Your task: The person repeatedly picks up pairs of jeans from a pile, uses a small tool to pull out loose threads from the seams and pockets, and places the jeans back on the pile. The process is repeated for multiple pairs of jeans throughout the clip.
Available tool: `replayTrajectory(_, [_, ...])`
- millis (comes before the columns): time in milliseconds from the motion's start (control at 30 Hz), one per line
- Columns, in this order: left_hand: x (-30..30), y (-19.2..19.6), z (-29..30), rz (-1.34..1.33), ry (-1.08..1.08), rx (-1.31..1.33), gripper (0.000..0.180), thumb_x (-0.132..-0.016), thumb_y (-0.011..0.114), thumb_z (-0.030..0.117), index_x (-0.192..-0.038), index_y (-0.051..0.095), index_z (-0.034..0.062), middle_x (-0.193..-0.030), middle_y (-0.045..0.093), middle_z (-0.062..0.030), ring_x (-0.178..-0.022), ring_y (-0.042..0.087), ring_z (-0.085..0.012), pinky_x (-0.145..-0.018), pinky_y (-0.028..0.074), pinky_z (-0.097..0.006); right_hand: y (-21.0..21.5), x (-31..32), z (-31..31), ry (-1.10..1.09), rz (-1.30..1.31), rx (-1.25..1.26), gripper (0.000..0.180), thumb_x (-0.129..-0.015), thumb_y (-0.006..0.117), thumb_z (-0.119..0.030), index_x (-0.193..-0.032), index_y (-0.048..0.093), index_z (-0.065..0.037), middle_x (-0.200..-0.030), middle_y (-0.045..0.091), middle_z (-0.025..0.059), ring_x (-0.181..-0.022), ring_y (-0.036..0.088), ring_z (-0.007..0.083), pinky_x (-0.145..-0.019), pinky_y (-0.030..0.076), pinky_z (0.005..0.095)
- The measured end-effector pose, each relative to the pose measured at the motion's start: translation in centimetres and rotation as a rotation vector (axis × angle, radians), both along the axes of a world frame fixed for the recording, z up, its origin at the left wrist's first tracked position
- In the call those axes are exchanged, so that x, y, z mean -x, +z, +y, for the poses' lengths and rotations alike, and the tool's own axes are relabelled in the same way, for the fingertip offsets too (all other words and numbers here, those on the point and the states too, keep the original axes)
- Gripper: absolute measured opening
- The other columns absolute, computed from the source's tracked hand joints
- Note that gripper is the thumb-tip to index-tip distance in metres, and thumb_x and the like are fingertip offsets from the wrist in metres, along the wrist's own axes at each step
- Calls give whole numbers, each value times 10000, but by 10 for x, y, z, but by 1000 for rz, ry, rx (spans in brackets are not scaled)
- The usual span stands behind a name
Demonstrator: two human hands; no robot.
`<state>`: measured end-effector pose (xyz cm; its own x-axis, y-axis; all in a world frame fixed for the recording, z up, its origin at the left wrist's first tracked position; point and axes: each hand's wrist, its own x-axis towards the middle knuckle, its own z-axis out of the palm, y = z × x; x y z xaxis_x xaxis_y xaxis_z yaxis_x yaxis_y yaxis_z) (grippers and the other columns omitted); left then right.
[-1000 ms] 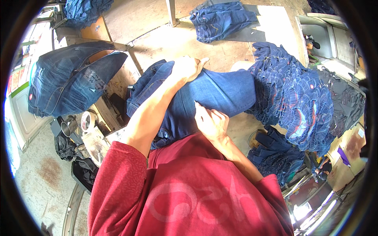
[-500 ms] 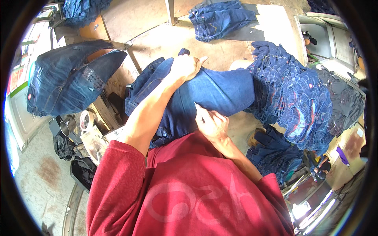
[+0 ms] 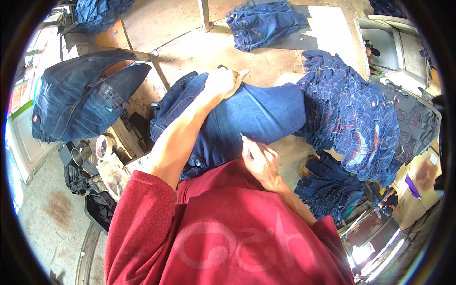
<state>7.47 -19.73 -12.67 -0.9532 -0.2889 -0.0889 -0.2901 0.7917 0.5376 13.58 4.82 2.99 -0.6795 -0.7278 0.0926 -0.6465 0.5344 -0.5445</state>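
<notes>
Denim crowds nearly every side of where I am working. My left hand (image 3: 223, 83) lies flat, fingers released, pressing the far end of the blue jeans (image 3: 247, 121) spread across the middle of the tabletop (image 3: 199, 54). My right hand (image 3: 261, 164) sits at the near edge of the same jeans, fingers pinched on a small pale marking piece (image 3: 246, 144) whose tip touches the cloth.

To my right, a tall stack of folded jeans (image 3: 361, 118) with red stitching butts against the end of the jeans, shutting that side. Below it a second, lower heap of dark denim (image 3: 327, 187) lies near my right wrist. On my left another pair of jeans (image 3: 80, 102) hangs draped over a stand, well apart from my arm. A folded pair of denim shorts (image 3: 263, 23) rests at the far side of the tabletop.

Bare board shows only beyond my left hand, between the jeans and those shorts. Below the tabletop's left edge sit a tape roll (image 3: 102, 146) and a metal cup (image 3: 81, 154), close under my left elbow.
</notes>
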Motion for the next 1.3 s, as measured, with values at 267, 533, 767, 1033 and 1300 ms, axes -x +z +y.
replayTrajectory(267, [2, 11, 1, -112, -15, 6, 717, -1109, 500, 626, -802, 837, 73, -776, 763, -235, -788, 771, -396, -777, 612, -519, -10, 9, -14, 123, 168, 15, 206, -862, 812, -13, -1051, 826, -94, -714, 720, 14, -566, 680, 165, -530, 554, 333])
replayTrajectory(533, [2, 12, -1, -153, -7, -71, 675, -1104, 529, 616, -814, 841, 93, -761, 762, -229, -751, 776, -400, -743, 616, -506, 0, -3, 3, 25, -1, -12, 264, -856, 811, -42, -1113, 800, -100, -733, 738, 29, -606, 715, 195, -538, 573, 345])
replayTrajectory(767, [0, 3, 2, -73, -1, -23, 710, -1104, 543, 611, -767, 820, 51, -722, 739, -254, -701, 764, -407, -682, 614, -509, -9, 7, -4, 17, 57, 2, 218, -875, 808, -41, -1078, 816, -120, -713, 727, -1, -560, 672, 161, -518, 552, 331])
replayTrajectory(1033, [3, 13, 1, -100, 2, 11, 700, -1107, 547, 596, -762, 820, 52, -738, 747, -245, -728, 770, -398, -710, 620, -504, -6, 7, -2, 86, 80, -4, 299, -841, 807, -32, -1130, 803, -107, -666, 664, -9, -541, 641, 180, -500, 539, 349])
replayTrajectory(1300, [2, 10, 0, -7, -9, 11, 697, -1101, 586, 571, -681, 760, 43, -658, 708, -217, -637, 736, -395, -669, 604, -497, -11, 5, 6, 37, 6, 31, 303, -846, 815, -48, -1140, 802, -119, -660, 651, -7, -575, 668, 187, -492, 553, 369])
